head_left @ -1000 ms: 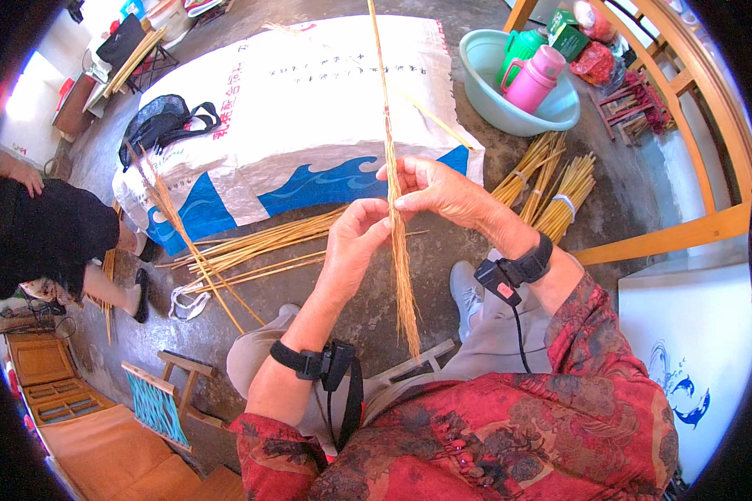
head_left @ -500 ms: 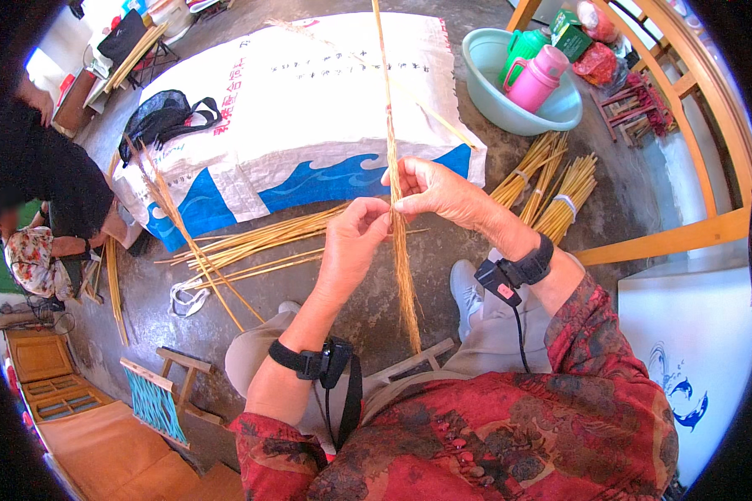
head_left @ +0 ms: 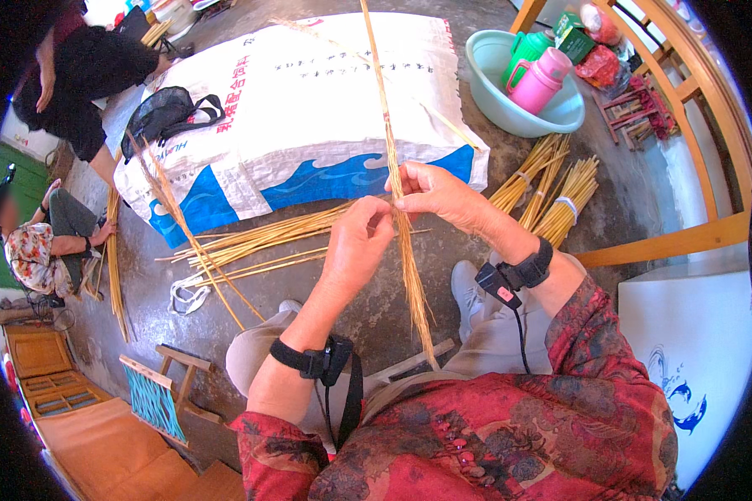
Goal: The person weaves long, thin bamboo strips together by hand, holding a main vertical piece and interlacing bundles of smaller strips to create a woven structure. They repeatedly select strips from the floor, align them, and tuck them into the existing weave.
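A long, thin straw stalk with a frayed, brushy lower end (head_left: 415,288) runs upright in front of me, its top reaching past the picture's upper edge. My right hand (head_left: 439,198) grips it near the middle, thumb and fingers closed round it. Close by on the left, my left hand (head_left: 353,246) is closed in a pinch; whatever lies between its fingertips is too small to make out. Behind my hands, a white woven sack sheet (head_left: 334,108) with a blue wave print covers a low, wide surface.
Loose straw stalks (head_left: 251,242) lie on the floor, with tied bundles (head_left: 570,200) at right. A teal basin (head_left: 485,92) holds a pink flask (head_left: 541,82) and a green one. A black bag (head_left: 163,113) rests on the sheet. At left another person (head_left: 38,250) sits holding stalks; someone in black stands nearby.
The stalk has shifted slightly, its frayed end now lower and farther right. My hands have barely moved. The person in black has moved to the right and away, uncovering more of the seated person.
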Motion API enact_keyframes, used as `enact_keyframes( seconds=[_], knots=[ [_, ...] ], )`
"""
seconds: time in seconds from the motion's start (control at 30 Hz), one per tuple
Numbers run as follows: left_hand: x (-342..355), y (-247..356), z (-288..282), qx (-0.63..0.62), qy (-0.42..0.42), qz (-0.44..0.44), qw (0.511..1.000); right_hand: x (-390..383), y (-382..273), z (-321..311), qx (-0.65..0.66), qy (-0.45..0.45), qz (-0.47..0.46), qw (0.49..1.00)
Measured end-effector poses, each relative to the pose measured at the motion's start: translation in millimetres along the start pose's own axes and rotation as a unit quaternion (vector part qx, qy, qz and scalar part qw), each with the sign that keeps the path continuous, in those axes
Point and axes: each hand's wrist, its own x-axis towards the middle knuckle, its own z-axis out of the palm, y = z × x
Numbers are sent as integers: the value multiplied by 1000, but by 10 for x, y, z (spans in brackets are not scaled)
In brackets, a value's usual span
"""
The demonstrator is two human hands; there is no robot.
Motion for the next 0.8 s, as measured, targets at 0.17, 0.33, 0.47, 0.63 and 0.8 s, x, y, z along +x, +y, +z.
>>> enact_keyframes(
  seconds=[0.17, 0.33, 0.47, 0.63, 0.8],
  knots=[
    [-1, -32, -4, -19, -23, -60, 998, -8, 49, 52, 57, 11, 12, 998],
    [13, -69, -9, -55, -40, -76, 995, 1, 114, 58, 68, 17, 7, 998],
    [19, -105, -42, -91, -80, -131, 984, -21, 74, 100, 55, 16, 10, 998],
    [8, -69, -64, -142, -89, -154, 974, -10, 118, 122, 54, 26, 1, 998],
    [-44, -166, 6, -206, -97, -165, 960, -5, 82, 155, 59, 58, -19, 996]
  ],
)
